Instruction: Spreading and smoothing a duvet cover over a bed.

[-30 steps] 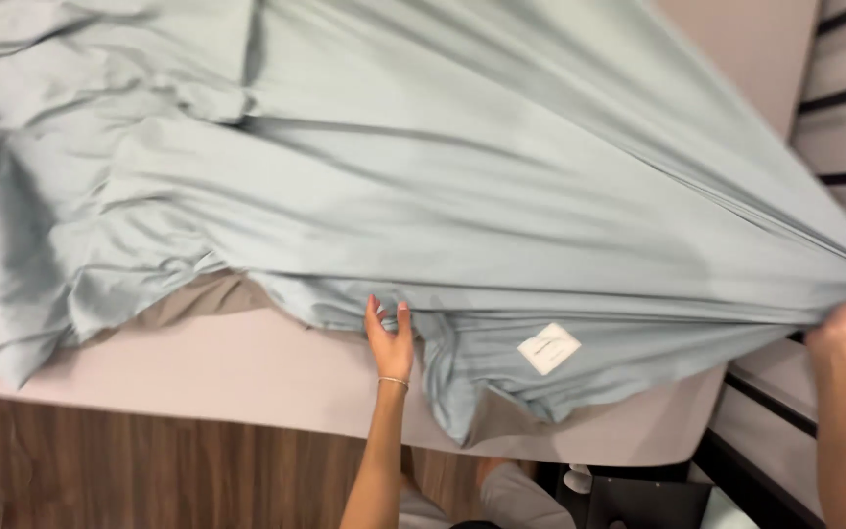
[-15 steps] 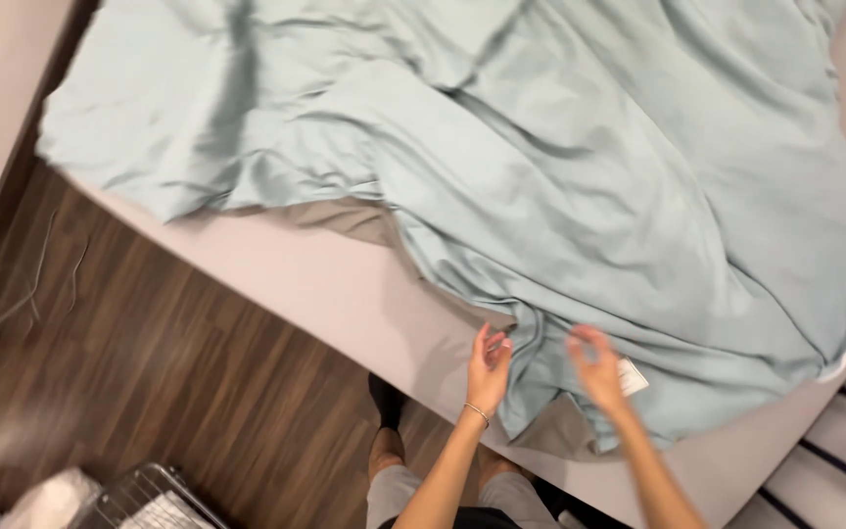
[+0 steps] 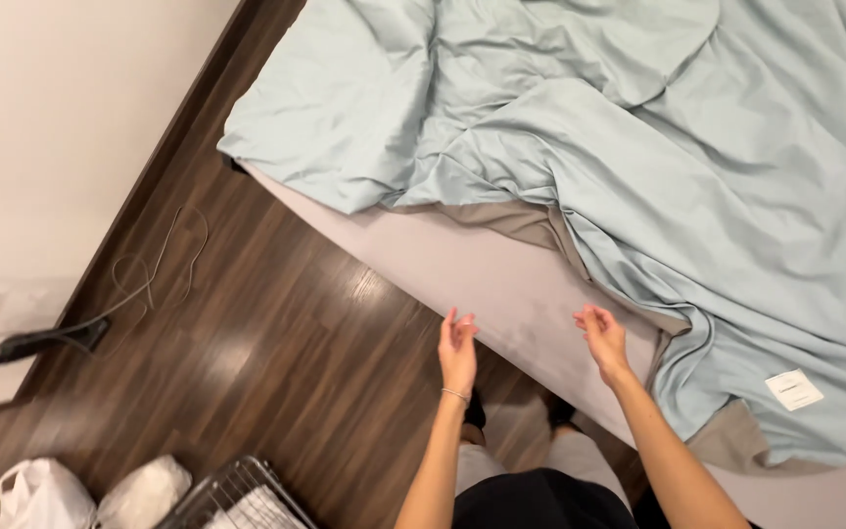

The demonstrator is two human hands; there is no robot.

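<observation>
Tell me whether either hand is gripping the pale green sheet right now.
No: the left hand and right hand are both open and empty over the bare mattress edge, apart from the pale green sheet.

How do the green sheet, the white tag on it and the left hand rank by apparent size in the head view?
1. green sheet
2. left hand, nearer the camera, so less sure
3. white tag

Bare, sleeveless arms, a thin bracelet (image 3: 455,394) on the left wrist, dark top, light grey trousers (image 3: 580,456).
</observation>
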